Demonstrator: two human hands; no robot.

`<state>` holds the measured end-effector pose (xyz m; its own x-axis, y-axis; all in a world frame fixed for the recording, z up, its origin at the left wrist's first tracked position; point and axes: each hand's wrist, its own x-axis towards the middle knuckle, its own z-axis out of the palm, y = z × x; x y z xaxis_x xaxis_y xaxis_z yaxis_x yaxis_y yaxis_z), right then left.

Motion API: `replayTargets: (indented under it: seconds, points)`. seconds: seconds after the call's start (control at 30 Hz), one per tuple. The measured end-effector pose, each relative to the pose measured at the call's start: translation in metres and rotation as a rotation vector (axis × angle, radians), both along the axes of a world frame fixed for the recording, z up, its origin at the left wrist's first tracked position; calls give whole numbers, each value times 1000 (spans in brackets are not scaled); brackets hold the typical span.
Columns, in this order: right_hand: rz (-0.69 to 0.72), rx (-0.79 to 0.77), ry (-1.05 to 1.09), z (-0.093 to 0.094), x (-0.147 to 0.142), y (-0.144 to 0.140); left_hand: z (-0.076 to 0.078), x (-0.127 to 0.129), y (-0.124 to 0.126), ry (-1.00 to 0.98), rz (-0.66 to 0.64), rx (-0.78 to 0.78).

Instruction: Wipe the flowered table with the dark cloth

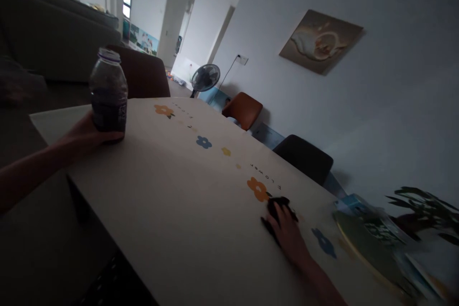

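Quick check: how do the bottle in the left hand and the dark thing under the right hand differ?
The bottle stands upright and tall near the table's far corner; the dark object lies low and flat near the orange flower print.
The left hand wraps the bottle from the side; the right hand rests on top of the dark object.
The bottle is see-through with a pale cap; the dark object looks opaque black, too blurred to identify.
Both sit on the flowered table.

Head view, tilted frame: left hand (84,135) wrapped around the base of a dark bottle (108,91) with a pale cap, standing upright near the table's (172,201) far-left edge. Right hand (289,235) lies flat on a small black object (278,208) — too dim to identify — just beside an orange flower print (258,189). Well apart, a standing fan (204,78) and an orange chair (243,109) by the wall.
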<state>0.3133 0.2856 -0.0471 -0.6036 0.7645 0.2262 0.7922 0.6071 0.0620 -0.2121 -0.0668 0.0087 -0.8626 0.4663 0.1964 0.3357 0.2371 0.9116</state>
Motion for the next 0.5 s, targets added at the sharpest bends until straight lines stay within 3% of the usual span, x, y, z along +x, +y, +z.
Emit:
replayTargets:
  seconds: [0.1, 0.3, 0.5]
  points:
    - [114, -164, -23, 11, -86, -26, 2, 2, 1, -49, 16, 19]
    - [271, -347, -65, 41, -243, -68, 3, 4, 3, -84, 20, 57]
    - [392, -431, -40, 46, -377, -94, -3, 1, 3, -129, 39, 89]
